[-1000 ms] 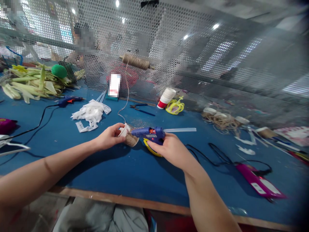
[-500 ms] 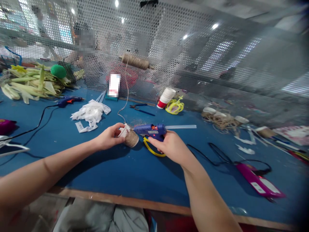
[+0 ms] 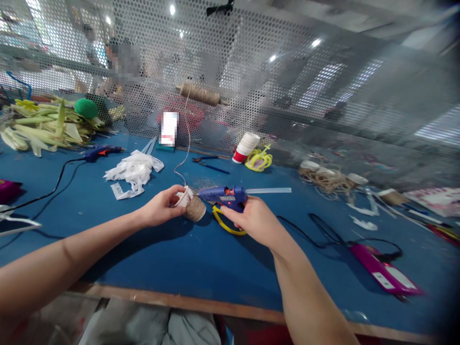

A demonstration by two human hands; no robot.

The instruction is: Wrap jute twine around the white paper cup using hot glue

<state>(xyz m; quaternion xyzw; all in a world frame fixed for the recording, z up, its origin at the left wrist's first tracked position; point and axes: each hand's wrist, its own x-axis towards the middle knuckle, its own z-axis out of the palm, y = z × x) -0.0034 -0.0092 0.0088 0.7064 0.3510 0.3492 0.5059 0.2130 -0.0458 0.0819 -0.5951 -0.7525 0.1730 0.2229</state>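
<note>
My left hand (image 3: 163,206) is closed on a paper cup (image 3: 195,207) that lies tilted, its lower part wrapped in brown twine. From the cup, a strand of twine (image 3: 189,129) runs up to a spool (image 3: 200,93) on the mesh panel. My right hand (image 3: 257,218) grips a blue hot glue gun (image 3: 224,195), with a clear glue stick (image 3: 271,190) sticking out of its back. The gun's nozzle points left and is at the cup's wrapped side; whether it touches is too small to tell. Under the gun lies a yellow ring-shaped thing (image 3: 226,226), partly hidden.
White plastic strips (image 3: 134,171) lie left of the cup, and pliers (image 3: 212,164) behind it. Stacked paper cups (image 3: 246,147) lean beside a yellow crown-like piece (image 3: 258,160). A purple power strip (image 3: 386,270) with a black cord is at right; another glue gun (image 3: 102,152) lies at left.
Both hands, the cup and the glue gun hold nearly the same positions. The whole view has shifted slightly; no grip has changed.
</note>
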